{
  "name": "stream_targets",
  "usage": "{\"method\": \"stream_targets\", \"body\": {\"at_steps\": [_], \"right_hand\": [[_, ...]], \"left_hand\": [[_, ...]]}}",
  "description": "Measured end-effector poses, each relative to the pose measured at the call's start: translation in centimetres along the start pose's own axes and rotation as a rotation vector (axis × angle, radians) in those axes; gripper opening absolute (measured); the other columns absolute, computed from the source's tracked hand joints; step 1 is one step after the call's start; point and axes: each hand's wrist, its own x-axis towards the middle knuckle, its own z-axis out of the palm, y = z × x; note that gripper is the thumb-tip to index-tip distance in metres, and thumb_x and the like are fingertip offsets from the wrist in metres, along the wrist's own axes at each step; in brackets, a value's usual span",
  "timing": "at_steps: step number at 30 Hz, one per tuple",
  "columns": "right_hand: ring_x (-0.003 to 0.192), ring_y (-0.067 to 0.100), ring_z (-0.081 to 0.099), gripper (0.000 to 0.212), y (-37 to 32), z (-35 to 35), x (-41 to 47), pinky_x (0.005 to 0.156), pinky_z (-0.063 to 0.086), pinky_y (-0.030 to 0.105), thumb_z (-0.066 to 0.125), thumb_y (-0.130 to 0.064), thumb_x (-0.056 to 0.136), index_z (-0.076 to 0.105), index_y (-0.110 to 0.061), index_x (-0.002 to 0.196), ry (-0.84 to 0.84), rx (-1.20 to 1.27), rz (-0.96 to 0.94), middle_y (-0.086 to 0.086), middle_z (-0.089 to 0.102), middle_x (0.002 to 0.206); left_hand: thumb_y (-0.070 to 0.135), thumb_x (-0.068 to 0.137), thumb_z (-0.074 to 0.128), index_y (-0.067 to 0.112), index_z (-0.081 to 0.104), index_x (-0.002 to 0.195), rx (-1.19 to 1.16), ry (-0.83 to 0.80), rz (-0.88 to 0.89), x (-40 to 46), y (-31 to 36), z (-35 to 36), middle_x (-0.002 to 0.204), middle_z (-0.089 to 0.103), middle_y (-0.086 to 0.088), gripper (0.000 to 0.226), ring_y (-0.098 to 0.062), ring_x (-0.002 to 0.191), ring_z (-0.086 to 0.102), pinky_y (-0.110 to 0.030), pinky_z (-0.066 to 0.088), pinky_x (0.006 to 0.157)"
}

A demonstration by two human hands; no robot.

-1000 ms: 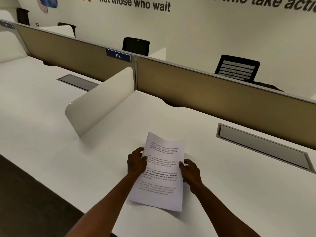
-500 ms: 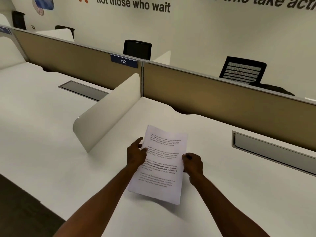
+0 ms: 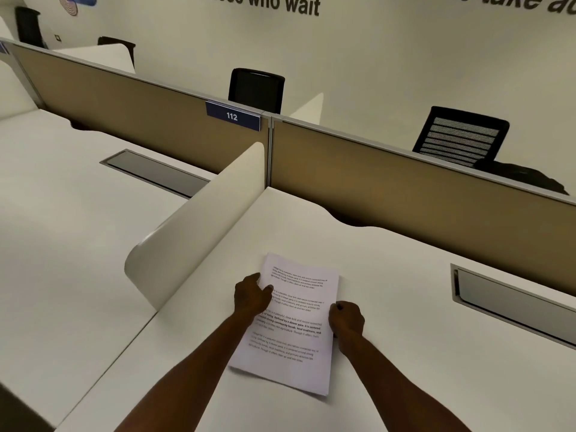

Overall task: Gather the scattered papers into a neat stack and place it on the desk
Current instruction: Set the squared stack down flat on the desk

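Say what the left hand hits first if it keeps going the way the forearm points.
Probably nothing soon. The left hand, gripping the paper stack, points up-right over bare desk; the tan partition panel is the first thing in that line, though depth is unclear.

Nameplate (image 3: 232,116) on the partition, beyond the left hand (image 3: 252,296): "112". Wall lettering (image 3: 261,3), farther up: "those who wait", partly cropped; "take" further right. Stack of papers (image 3: 296,310) between both hands: printed paragraphs, mostly too small to read.

The squared stack of white printed paper sheets (image 3: 296,325) lies flat, slightly skewed, on the white laminate desk (image 3: 389,275).
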Motion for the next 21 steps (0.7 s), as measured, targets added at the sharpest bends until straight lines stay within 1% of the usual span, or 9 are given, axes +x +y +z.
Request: {"method": "stream_targets", "body": {"at_steps": [4, 9, 11, 12, 14, 16, 17, 19, 21], "right_hand": [[0.068, 0.023, 0.059, 0.034, -1.2, 1.2, 1.4, 0.063, 0.044, 0.027, 0.051, -0.01, 0.09, 0.052, -0.018, 0.057, 0.006, -0.006, -0.001, 0.005, 0.063, 0.07], [0.076, 0.027, 0.07, 0.024, -5.7, 3.3, 4.3, 0.072, 0.062, 0.045, 0.051, -0.019, 0.083, 0.075, -0.016, 0.079, -0.023, 0.143, 0.012, 0.006, 0.074, 0.079], [0.07, 0.029, 0.069, 0.024, -8.2, 4.0, 5.4, 0.067, 0.062, 0.05, 0.05, -0.015, 0.082, 0.072, -0.011, 0.073, -0.028, 0.211, -0.005, 0.011, 0.073, 0.075], [0.067, 0.03, 0.068, 0.023, -9.6, 4.4, 6.0, 0.064, 0.062, 0.053, 0.05, -0.012, 0.081, 0.07, -0.005, 0.072, -0.021, 0.248, -0.003, 0.014, 0.073, 0.074], [0.072, 0.036, 0.07, 0.021, -12.0, 5.4, 7.3, 0.062, 0.061, 0.056, 0.051, -0.009, 0.083, 0.068, 0.0, 0.075, -0.016, 0.331, 0.025, 0.017, 0.072, 0.076], [0.078, 0.038, 0.071, 0.022, -14.0, 6.4, 8.4, 0.064, 0.061, 0.054, 0.053, -0.01, 0.086, 0.07, -0.005, 0.072, -0.028, 0.405, 0.061, 0.014, 0.072, 0.078], [0.079, 0.037, 0.071, 0.023, -14.7, 6.9, 8.9, 0.065, 0.062, 0.053, 0.053, -0.011, 0.086, 0.07, -0.01, 0.07, -0.031, 0.431, 0.078, 0.012, 0.072, 0.079], [0.078, 0.033, 0.071, 0.024, -15.9, 7.8, 9.7, 0.068, 0.062, 0.052, 0.054, -0.013, 0.086, 0.07, -0.016, 0.069, -0.054, 0.483, 0.113, 0.009, 0.072, 0.081], [0.075, 0.03, 0.07, 0.022, -16.6, 8.8, 10.8, 0.069, 0.062, 0.051, 0.054, -0.013, 0.085, 0.073, -0.017, 0.073, -0.082, 0.532, 0.147, 0.009, 0.073, 0.082]], "left_hand": [[0.036, 0.093, 0.061, 0.001, 0.041, 0.144, 0.004, -0.004, -0.024, 1.9, 0.8, 0.6, 0.148, 0.045, -0.016, 0.065, -0.029, 0.137, 0.042, -0.034, 0.033, 0.112], [0.034, 0.092, 0.063, 0.002, 0.046, 0.141, -0.066, 0.003, -0.022, 6.8, 4.0, -0.8, 0.145, 0.049, -0.015, 0.061, -0.029, 0.133, 0.048, -0.033, 0.04, 0.11], [0.025, 0.093, 0.062, 0.013, 0.065, 0.11, -0.051, 0.021, 0.0, 9.3, 5.5, -1.7, 0.124, 0.062, -0.006, 0.021, -0.025, 0.12, 0.056, -0.026, 0.047, 0.093], [0.018, 0.092, 0.06, 0.025, 0.059, 0.083, -0.055, 0.014, 0.046, 10.1, 6.7, -2.5, 0.104, 0.061, 0.001, 0.011, -0.022, 0.107, 0.058, -0.023, 0.046, 0.079], [0.008, 0.09, 0.056, 0.032, 0.037, 0.066, -0.032, -0.001, 0.069, 12.3, 8.7, -3.6, 0.092, 0.054, 0.006, 0.039, -0.017, 0.094, 0.052, -0.02, 0.042, 0.069], [0.007, 0.089, 0.056, 0.024, 0.059, 0.084, -0.029, 0.019, 0.063, 14.2, 9.8, -4.9, 0.102, 0.061, 0.002, 0.018, -0.02, 0.103, 0.056, -0.023, 0.048, 0.077], [0.008, 0.089, 0.057, 0.014, 0.065, 0.111, -0.045, 0.045, 0.056, 15.4, 10.1, -5.2, 0.12, 0.063, -0.005, 0.024, -0.024, 0.115, 0.057, -0.027, 0.049, 0.089], [0.011, 0.09, 0.057, 0.007, 0.048, 0.142, -0.049, 0.063, 0.064, 16.9, 10.9, -6.1, 0.144, 0.051, -0.013, 0.053, -0.029, 0.128, 0.052, -0.033, 0.044, 0.103], [0.012, 0.092, 0.056, 0.009, 0.043, 0.146, -0.056, 0.05, 0.058, 18.2, 11.2, -6.8, 0.146, 0.049, -0.013, 0.056, -0.03, 0.128, 0.053, -0.034, 0.044, 0.101]]}}
